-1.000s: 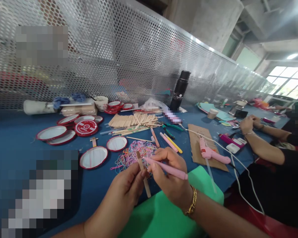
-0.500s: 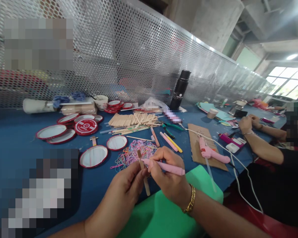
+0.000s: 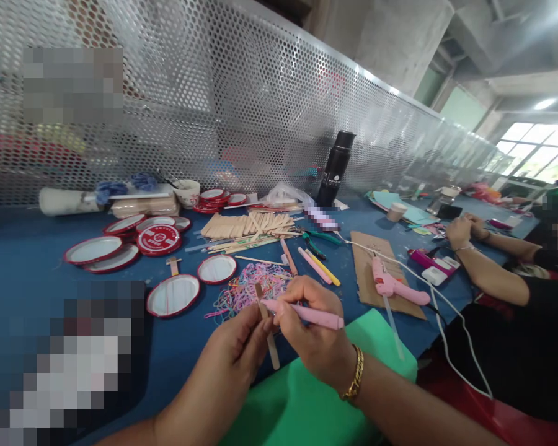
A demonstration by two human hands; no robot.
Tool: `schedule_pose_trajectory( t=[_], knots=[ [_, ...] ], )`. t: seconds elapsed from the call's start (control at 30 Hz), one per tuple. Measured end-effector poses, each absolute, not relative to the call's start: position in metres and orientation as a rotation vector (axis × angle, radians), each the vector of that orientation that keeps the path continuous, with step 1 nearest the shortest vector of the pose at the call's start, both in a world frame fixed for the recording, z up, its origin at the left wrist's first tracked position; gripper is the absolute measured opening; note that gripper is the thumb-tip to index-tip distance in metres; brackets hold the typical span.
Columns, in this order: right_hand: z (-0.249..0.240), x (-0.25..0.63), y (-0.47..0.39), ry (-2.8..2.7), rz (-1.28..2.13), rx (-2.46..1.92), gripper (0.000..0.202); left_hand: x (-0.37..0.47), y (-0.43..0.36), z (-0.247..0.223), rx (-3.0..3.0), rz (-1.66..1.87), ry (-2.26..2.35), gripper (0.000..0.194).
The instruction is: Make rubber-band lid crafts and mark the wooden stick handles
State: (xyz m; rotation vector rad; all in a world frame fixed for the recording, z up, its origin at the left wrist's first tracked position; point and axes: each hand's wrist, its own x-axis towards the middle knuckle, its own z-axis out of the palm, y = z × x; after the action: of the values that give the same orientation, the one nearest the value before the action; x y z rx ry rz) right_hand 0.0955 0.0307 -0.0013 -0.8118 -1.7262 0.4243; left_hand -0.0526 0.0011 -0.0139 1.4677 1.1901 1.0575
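My left hand (image 3: 239,341) pinches a wooden craft stick (image 3: 273,352), whose upper end looks coloured brown. A pink marker (image 3: 318,316) is gripped in my right hand (image 3: 312,328) like a pen, its tip at the stick's upper part. Whether the tip touches the wood I cannot tell. Behind my hands lies a tangle of multicoloured yarn (image 3: 246,286). To its left are a jar lid (image 3: 173,296) with a small stick piece at its top and another lid (image 3: 217,269). More markers, pink (image 3: 315,266) and yellow (image 3: 324,270), lie beyond my right hand.
Craft sticks (image 3: 246,226) are spread behind the yarn, near pliers (image 3: 317,244) and a black bottle (image 3: 337,167). A pink glue gun (image 3: 390,286) rests on cardboard (image 3: 363,272), its cable trailing right. Green material (image 3: 307,402) lies below my hands. A co-worker's arms (image 3: 486,266) rest at right.
My hands keep the same grip on the stick and the marker, with only a very small shift of the marker. The whole view has drifted slightly.
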Motion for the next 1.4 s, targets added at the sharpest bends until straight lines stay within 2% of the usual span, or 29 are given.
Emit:
schedule_pose_trajectory(
  t=[1.4],
  knots=[
    [-0.003,0.0968,0.033,-1.663,0.437,-0.858,0.013,-0.0538,0.0012,-0.014,1.432,1.023,1.167,0.032]
  ],
)
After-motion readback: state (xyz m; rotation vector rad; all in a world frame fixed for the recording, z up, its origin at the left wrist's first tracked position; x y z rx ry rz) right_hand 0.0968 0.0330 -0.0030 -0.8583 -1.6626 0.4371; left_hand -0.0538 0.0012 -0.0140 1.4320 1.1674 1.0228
